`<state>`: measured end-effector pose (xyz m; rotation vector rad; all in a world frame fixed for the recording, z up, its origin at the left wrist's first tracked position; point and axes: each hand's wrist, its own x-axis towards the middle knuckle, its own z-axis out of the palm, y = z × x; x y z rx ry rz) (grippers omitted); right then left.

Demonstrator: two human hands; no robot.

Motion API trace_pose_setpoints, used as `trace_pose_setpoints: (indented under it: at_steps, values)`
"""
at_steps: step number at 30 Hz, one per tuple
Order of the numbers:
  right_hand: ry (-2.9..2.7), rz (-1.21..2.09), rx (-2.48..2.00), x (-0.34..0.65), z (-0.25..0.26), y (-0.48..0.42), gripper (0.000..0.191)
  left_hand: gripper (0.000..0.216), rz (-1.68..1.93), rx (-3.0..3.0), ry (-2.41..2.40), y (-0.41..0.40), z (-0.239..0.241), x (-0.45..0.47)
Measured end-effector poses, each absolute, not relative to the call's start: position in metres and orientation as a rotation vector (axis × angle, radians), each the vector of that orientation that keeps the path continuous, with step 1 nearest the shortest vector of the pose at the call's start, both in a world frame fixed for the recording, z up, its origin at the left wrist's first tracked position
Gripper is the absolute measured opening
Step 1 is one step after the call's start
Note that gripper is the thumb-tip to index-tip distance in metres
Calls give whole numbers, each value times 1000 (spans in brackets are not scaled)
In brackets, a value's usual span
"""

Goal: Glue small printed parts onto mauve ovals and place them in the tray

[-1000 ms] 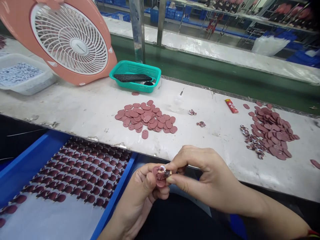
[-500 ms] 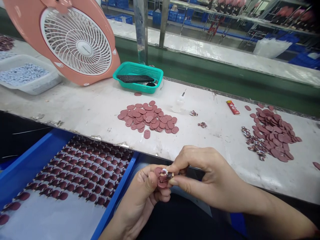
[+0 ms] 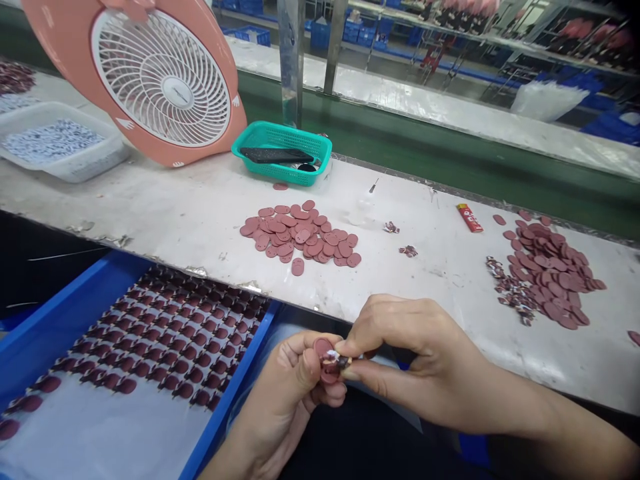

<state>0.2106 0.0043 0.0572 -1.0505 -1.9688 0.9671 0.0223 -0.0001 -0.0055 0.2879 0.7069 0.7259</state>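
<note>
Between thumb and fingers, my left hand [image 3: 295, 383] holds a dark red oval disc [image 3: 323, 347]. My right hand [image 3: 410, 353] pinches a small brown-and-white figure piece [image 3: 341, 360] against the disc's face; its fine shape is partly covered by my fingertips. Both hands are together in front of the table edge. Beyond them on the table lies a pile of red oval discs [image 3: 305, 233], some with small holes. Two loose small figure pieces [image 3: 409, 251] rest to the right of that pile.
A blue tray [image 3: 240, 380] at lower left holds rows of discs with pieces attached. A second disc pile [image 3: 555, 273] and a cluster of small pieces [image 3: 515, 297] lie at right. Behind stand a pink fan [image 3: 220, 40], a green basket [image 3: 280, 177] and a red packet [image 3: 470, 219].
The small piece now covers more of the disc's middle, and the disc has tilted slightly in my left hand. The whole view has shifted a little.
</note>
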Motion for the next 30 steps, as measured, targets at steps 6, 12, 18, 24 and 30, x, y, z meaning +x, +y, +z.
trace_pose_setpoints:
  at_steps: [6, 12, 18, 24, 30]
  values:
    - [-1966, 980, -1015, 210, 55, 4, 8, 38, 719, 293, 707, -1, -4, 21]
    - [-1947, 983, -1013, 207, 61, 8, 15, 39, 722, 307, 697, -2, -4, 20]
    - [-1984, 1003, -1003, 211, 68, 10, 29, 37, 756, 315, 625, 0, -4, 17]
    - [-2007, 1050, -939, 212, 60, 11, 11, 33, 756, 341, 655, 0, -4, 13]
    - [-1978, 1070, -949, 207, 56, 12, 8, 35, 762, 302, 679, -2, -9, 13]
